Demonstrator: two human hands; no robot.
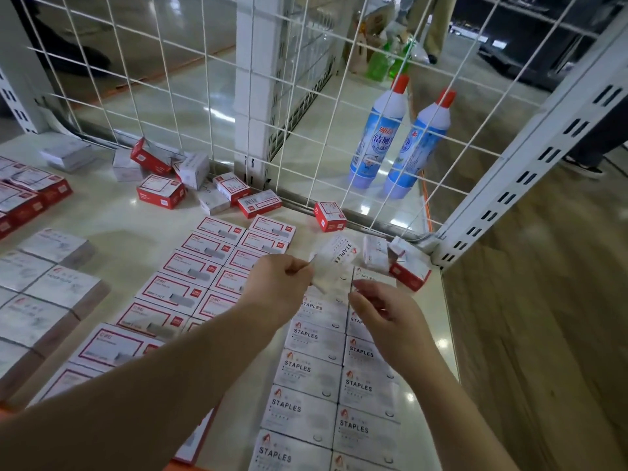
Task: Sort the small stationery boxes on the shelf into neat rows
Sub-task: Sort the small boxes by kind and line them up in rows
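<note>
Left hand (282, 283) pinches a white STAPLES box (334, 263) at its corner, tilted above the far end of the white rows (316, 372); right hand (384, 312) hovers just beside it, fingers loosely curled, holding nothing. Judging by the layout, sorting is well along — red-framed rows (190, 287) and white ones lie neat, yet loose boxes (170, 178) at 11 o'clock and a few (397, 263) at 2 o'clock remain. Glossy pale shelf (112, 215), wire mesh back (306, 96) — two blue bottles (401, 141) at 1 o'clock beyond it

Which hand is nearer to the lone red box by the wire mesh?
Left. The left hand is below the lone red box, holding a white staples box; the right hand is lower still.
</note>
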